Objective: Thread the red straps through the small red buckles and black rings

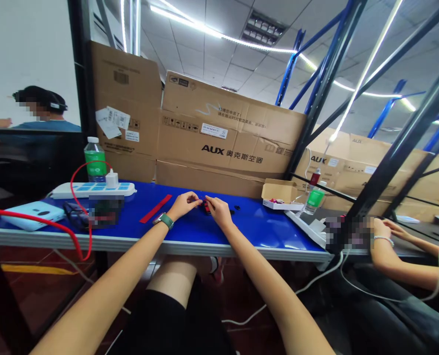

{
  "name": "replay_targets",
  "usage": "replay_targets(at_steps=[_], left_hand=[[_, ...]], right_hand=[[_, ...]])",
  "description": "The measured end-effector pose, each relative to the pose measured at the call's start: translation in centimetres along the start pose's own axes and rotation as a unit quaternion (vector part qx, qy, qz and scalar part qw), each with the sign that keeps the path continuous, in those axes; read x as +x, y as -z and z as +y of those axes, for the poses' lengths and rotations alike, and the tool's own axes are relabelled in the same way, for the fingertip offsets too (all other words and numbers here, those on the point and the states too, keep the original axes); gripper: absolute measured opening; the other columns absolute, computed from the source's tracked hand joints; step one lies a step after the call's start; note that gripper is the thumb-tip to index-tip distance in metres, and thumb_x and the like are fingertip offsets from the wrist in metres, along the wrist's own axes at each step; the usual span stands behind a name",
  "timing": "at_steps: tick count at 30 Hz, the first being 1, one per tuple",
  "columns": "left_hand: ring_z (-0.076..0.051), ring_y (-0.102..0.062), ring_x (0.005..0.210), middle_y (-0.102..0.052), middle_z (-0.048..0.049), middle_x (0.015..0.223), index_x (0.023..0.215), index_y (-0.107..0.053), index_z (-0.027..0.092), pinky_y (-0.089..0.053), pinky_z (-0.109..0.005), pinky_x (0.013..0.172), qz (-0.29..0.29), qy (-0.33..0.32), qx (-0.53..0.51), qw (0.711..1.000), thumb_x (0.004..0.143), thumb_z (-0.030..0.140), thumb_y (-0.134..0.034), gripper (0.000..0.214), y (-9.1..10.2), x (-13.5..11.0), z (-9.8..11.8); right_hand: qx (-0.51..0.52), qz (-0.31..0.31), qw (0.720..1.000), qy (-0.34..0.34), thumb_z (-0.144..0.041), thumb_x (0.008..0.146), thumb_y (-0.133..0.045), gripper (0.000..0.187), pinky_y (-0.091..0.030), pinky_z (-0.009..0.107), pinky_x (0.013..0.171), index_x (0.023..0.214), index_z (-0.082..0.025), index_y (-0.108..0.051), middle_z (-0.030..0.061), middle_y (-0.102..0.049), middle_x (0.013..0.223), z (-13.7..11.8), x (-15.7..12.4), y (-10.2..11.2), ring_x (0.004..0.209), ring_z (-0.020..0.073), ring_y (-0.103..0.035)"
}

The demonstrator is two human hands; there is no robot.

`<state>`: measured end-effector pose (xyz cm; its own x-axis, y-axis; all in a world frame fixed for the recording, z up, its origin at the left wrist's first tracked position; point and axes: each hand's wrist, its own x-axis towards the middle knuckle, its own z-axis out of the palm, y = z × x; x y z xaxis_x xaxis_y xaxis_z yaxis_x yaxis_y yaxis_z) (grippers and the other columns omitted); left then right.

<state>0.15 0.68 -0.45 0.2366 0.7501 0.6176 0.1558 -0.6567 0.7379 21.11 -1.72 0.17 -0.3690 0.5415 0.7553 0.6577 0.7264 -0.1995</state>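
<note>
Both my hands rest on the blue table [263, 231], close together near its middle. My left hand [184, 203] has its fingers curled and pinched toward a small red and black part [206, 207] lying between the hands. My right hand [219, 211] is closed on the same part from the right side. A green watch sits on my left wrist. One or two small black pieces [237, 207] lie just right of my right hand.
A white power strip [93, 189], a green-labelled bottle [95, 160], a red strip [155, 208], a red cable [79, 197] and a light blue case [32, 214] lie left. A small open carton [279, 193] stands right. Cardboard boxes [212, 133] wall the back. Another person's arms [400, 246] work at right.
</note>
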Motion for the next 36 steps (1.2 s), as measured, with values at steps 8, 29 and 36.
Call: replay_targets(at_steps=[8,29,36], left_hand=[[-0.019,-0.069,0.075,-0.072,-0.0059,0.085,0.090,-0.065,0.016,-0.056,-0.033,0.076,-0.003,-0.007,0.066,0.998,0.080,0.045,-0.070,0.030,-0.1,-0.1,-0.6],[-0.020,-0.070,0.068,-0.073,-0.0079,0.082,0.092,-0.068,0.017,-0.054,-0.029,0.069,0.028,0.012,0.171,0.985,0.093,0.028,-0.049,0.022,0.2,-0.1,-0.5],[-0.021,-0.073,0.071,-0.073,-0.0066,0.085,0.106,-0.065,0.015,-0.060,-0.035,0.072,0.013,0.065,-0.047,0.997,0.078,0.039,-0.074,0.037,-0.1,0.0,-0.5]], right_hand=[[0.055,-0.023,0.997,-0.050,-0.023,0.099,-0.045,0.023,-0.051,0.025,0.077,0.111,-0.019,-0.065,0.0049,-0.073,0.087,0.9,0.0,-0.5,0.079,0.0173,-0.070],[0.013,-0.011,0.998,-0.052,-0.023,0.102,-0.043,0.027,-0.049,0.025,0.081,0.115,-0.019,-0.066,0.0068,-0.074,0.094,1.2,0.2,-0.1,0.085,0.0182,-0.069],[0.006,-0.043,0.999,-0.019,-0.023,0.103,-0.044,0.030,-0.051,0.026,0.086,0.121,-0.021,-0.067,0.0064,-0.075,0.100,1.3,0.2,-0.4,0.092,0.0179,-0.070]])
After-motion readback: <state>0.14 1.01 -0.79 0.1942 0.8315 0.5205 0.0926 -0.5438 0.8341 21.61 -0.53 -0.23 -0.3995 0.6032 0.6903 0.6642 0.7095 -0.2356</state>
